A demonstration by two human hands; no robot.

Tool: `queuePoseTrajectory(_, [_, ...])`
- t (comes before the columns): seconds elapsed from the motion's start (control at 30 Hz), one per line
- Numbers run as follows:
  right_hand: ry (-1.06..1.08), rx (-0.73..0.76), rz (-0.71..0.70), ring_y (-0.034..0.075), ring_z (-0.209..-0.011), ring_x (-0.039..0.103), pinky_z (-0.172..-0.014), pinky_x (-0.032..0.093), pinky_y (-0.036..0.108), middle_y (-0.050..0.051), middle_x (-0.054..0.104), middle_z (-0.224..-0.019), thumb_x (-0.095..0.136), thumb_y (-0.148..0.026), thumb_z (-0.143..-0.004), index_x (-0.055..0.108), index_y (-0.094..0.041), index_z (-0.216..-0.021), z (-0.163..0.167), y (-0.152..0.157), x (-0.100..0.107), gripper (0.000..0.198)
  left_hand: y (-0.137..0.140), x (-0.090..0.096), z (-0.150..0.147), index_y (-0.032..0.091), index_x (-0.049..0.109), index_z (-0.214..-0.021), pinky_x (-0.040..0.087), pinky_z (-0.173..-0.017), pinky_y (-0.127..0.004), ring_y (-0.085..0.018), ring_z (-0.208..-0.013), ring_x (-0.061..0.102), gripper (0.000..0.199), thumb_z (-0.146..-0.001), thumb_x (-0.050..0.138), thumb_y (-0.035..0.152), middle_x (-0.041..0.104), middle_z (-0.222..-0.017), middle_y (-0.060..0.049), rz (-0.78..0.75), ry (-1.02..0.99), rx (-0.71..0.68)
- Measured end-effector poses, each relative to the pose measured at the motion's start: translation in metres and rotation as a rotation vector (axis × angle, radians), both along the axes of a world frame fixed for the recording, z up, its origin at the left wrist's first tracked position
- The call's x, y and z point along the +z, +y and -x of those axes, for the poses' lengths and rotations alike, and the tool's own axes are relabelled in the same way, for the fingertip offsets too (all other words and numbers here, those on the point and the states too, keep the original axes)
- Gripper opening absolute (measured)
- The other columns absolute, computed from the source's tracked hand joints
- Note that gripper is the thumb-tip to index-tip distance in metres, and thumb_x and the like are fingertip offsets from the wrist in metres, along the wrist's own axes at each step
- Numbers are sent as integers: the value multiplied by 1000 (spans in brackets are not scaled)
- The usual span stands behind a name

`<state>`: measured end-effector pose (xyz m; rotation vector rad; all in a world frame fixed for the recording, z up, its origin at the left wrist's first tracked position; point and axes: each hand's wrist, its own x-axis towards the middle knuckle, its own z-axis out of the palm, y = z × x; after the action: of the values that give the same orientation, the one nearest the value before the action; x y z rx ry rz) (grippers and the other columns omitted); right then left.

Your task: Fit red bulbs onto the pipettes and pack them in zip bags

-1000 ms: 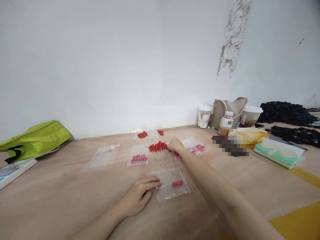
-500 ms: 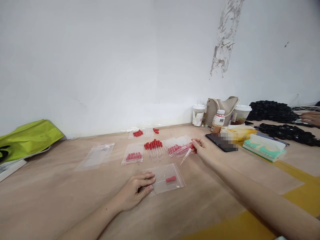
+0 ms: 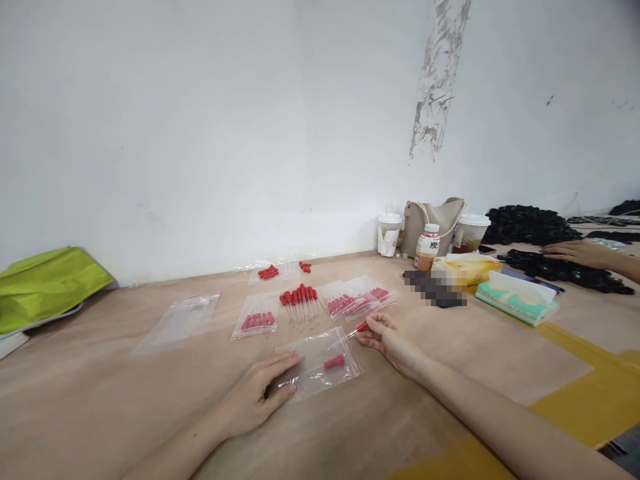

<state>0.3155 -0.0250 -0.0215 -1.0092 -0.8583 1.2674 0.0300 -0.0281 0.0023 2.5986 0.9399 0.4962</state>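
Note:
My right hand (image 3: 387,340) pinches a glass dropper by its red rubber bulb (image 3: 361,327), the glass tip pointing left at the open-side edge of a clear zip bag (image 3: 310,350). Inside that bag lies one dropper with a red bulb (image 3: 334,361). My left hand (image 3: 263,387) rests on the bag's left end, fingers stretched and thumb apart. Behind the bag, several loose droppers (image 3: 301,297) lie in a row, bulbs toward the wall. Filled bags of droppers lie left (image 3: 257,321) and right (image 3: 345,300) of them.
Flat clear bags (image 3: 183,320) lie to the left, near a lime-green bag (image 3: 55,287). Red bulbs (image 3: 269,272) sit by the wall. On the right are a phone (image 3: 437,292), tissue packs (image 3: 517,297), a bottle (image 3: 427,250), cups (image 3: 389,233) and another person's hand (image 3: 575,252) on black bundles.
My right hand has brought the dropper down and nearer, to the zip bag's right edge. My left hand stays on the bag. Another person's hand has reached further in on the right.

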Motion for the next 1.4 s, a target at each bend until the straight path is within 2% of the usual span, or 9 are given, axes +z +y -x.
queuePoseTrajectory(0.13, [-230, 232, -100, 8, -50, 53, -50, 42, 21, -3, 56, -62, 66, -38, -63, 45, -18, -76, 2, -7, 2, 31, -1, 2, 0, 32, 31, -130, 35, -96, -41, -21, -115, 41, 46, -85, 43, 34, 43, -130, -2, 10, -2, 6])
queuePoseTrajectory(0.3, [-501, 332, -139, 4, -34, 33, -35, 24, 17, -9, 43, -44, 65, -37, -63, 52, -18, -78, 7, -6, 0, 27, 0, 3, -1, 31, 32, -129, 34, -97, -41, -21, -116, 41, 45, -86, 42, 34, 43, -130, -2, 20, 3, -18])
queuePoseTrajectory(0.43, [-485, 357, -190, 9, -51, 52, -46, 38, 20, -2, 57, -60, 62, -36, -65, 54, -18, -77, 18, -4, -2, 23, 1, 3, -1, 31, 35, -128, 32, -98, -42, -22, -118, 39, 43, -86, 42, 35, 41, -131, -1, 29, 17, -29])
queuePoseTrajectory(0.53, [-499, 272, -264, 14, -66, 58, -59, 43, 24, 1, 61, -68, 61, -37, -66, 56, -17, -71, 24, -4, -4, 21, 2, 1, -1, 32, 36, -128, 32, -98, -43, -23, -118, 38, 42, -86, 41, 35, 41, -131, -1, 19, 28, -29])
queuePoseTrajectory(0.63, [-616, 318, -296, 14, -64, 57, -58, 43, 24, 2, 62, -67, 57, -39, -70, 61, -16, -67, 20, -4, -5, 23, 1, 1, -1, 32, 36, -127, 32, -98, -43, -22, -118, 39, 41, -87, 40, 35, 42, -130, -1, 8, 20, -28])
queuePoseTrajectory(0.77, [-745, 424, -202, 9, -46, 48, -44, 37, 20, 1, 61, -63, 52, -37, -72, 64, -15, -77, 3, 4, 2, 25, 0, 3, -2, 31, 41, -125, 32, -98, -42, -21, -118, 39, 38, -87, 40, 34, 44, -129, -1, 9, 13, -43])
queuePoseTrajectory(1.0, [-1091, 59, -276, 11, -56, 54, -53, 39, 20, 2, 63, -62, 54, -22, -67, 64, -14, -68, 12, 56, 34, 12, -1, 7, -3, 30, 38, -127, 29, -101, -42, -20, -121, 34, 39, -88, 36, 35, 39, -132, -1, 18, 109, -35])
queuePoseTrajectory(1.2, [-1159, 15, -163, 12, -61, 56, -59, 39, 20, 4, 65, -71, 47, -15, -72, 66, -13, -80, 55, 126, 43, 21, -1, 5, -3, 30, 38, -127, 29, -101, -40, -19, -121, 35, 38, -89, 35, 34, 40, -132, 0, -11, 109, -51])
queuePoseTrajectory(1.4, [-1153, 67, -102, 14, -67, 55, -61, 37, 20, 5, 64, -70, 48, -14, -71, 65, -13, -66, 70, 166, 31, 17, -2, 6, -3, 30, 37, -127, 31, -100, -40, -20, -120, 37, 39, -88, 36, 33, 40, -132, 0, -20, 91, -52])
